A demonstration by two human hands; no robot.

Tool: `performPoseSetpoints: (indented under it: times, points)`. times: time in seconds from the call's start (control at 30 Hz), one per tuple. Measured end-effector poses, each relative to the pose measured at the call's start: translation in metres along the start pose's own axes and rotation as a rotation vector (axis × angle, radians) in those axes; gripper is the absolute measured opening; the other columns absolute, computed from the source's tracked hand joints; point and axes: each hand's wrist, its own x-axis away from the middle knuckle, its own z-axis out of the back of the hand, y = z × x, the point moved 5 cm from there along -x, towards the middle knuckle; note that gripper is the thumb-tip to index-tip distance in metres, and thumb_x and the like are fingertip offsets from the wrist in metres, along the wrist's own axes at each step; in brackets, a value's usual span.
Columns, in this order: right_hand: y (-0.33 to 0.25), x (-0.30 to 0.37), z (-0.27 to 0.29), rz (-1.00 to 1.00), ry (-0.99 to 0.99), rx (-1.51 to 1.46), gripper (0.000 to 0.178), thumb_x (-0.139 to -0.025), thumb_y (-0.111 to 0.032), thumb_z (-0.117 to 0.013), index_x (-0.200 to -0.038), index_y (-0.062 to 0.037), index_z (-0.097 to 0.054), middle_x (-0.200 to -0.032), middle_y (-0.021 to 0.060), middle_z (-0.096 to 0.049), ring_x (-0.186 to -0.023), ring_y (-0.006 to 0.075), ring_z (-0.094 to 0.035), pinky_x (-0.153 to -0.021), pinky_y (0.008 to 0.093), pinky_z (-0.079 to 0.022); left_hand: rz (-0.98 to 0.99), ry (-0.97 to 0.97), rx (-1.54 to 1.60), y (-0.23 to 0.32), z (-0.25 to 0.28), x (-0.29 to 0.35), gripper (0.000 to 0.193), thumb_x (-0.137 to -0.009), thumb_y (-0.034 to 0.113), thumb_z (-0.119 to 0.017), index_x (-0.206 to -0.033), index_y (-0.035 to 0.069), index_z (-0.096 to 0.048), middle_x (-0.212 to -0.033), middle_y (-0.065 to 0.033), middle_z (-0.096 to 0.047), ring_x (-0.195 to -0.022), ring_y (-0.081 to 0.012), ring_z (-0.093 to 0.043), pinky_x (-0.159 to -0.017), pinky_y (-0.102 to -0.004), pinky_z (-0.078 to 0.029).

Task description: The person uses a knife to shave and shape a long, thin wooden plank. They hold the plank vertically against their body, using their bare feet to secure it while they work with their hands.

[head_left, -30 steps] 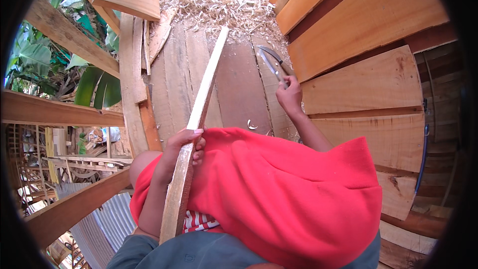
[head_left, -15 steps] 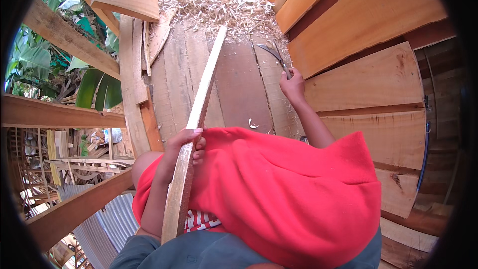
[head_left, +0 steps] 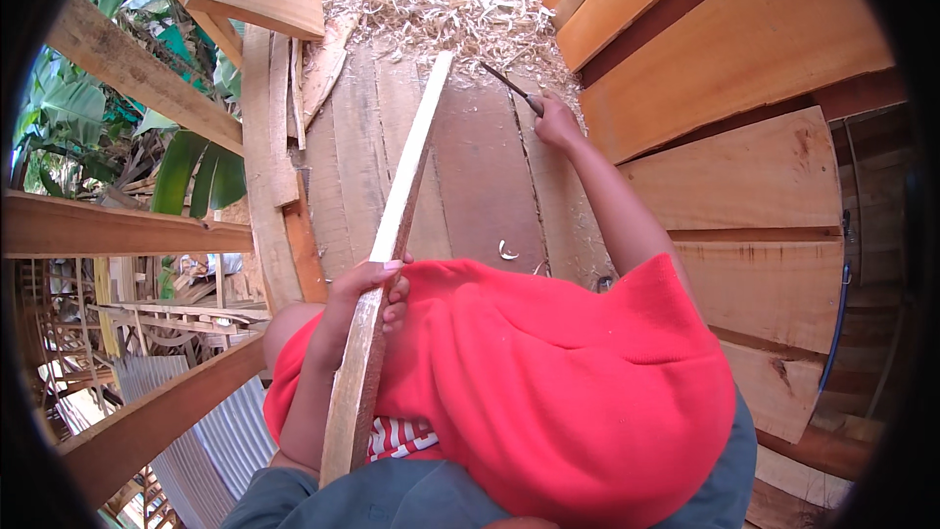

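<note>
- Keeping the left hand (head_left: 350, 292) and right hand (head_left: 558, 124) above a plank floor (head_left: 485, 171).
- Facing wood shavings (head_left: 441, 5) heaped beyond both.
- Clamping a squared wooden stick (head_left: 401, 186) in the left hand, slanting it forward.
- Gripping a narrow-bladed knife (head_left: 513, 86) in the right hand, pointing it ahead and leftward.

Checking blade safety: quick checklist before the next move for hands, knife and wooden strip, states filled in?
1. Left hand closed around wooden strip: ok.
2. Right hand gripping knife by its handle: ok.
3. Knife well away from left hand: ok, it is up near the strip's far end.
4. Floorboards free of shavings: not ok, heaped at the far end.
5. Strip's near end firmly braced: cannot tell.
</note>
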Motion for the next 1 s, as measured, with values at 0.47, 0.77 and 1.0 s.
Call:
performPoseSetpoints:
  times: [0.47,0.77,1.0]
  points:
    - [-0.034,0.035,0.036,-0.186,-1.045,-0.451,0.024,-0.095,-0.016,-0.069,-0.103,0.0062,-0.072,-0.095,0.0134,-0.075,-0.088,0.0234,-0.075,-0.076,0.0361,-0.063,-0.043,0.032,0.062,0.008,0.010,0.007,0.037,-0.092,0.027,-0.065,-0.119,0.004,-0.054,-0.076,-0.0031,-0.050,-0.056,-0.0096,-0.049,-0.049,-0.0230,-0.039]
    - [-0.132,-0.032,0.194,0.300,-0.169,-1.143,0.045,-0.101,-0.018,-0.062,-0.138,0.0054,-0.053,-0.141,0.0184,-0.055,-0.127,0.0267,-0.060,-0.097,0.0391,-0.058,-0.020,0.011,0.023,0.005,0.005,0.005,0.036,-0.091,0.027,-0.068,-0.117,0.006,-0.055,-0.076,-0.0018,-0.053,-0.057,-0.0104,-0.050,-0.051,-0.0235,-0.040]
    - [-0.117,-0.002,0.180,0.018,-0.162,-0.921,0.034,-0.105,-0.026,-0.058,-0.130,-0.0033,-0.058,-0.080,-0.0014,-0.054,-0.055,0.0044,-0.044,-0.044,0.0209,-0.033,-0.001,0.027,0.016,-0.002,0.000,0.003,0.032,-0.091,0.025,-0.069,-0.114,0.006,-0.057,-0.077,-0.0019,-0.054,-0.058,-0.0107,-0.050,-0.051,-0.0241,-0.041]
